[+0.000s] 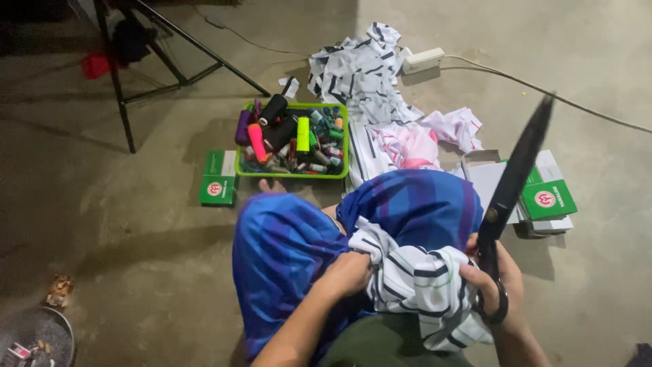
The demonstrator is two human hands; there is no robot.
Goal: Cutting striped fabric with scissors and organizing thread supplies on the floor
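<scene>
On the person's lap, over blue-clad knees, lies a white cloth with dark stripes; the left hand has its fingers bunched tight in it, while the right hand holds black scissors, blades shut and pointing up, so this looks like the pause before a cut, which calls for spreading and lining up the cloth. Beyond sit a green basket of thread spools, striped scraps, green boxes and a power strip on a bare concrete floor, dimly lit.
</scene>
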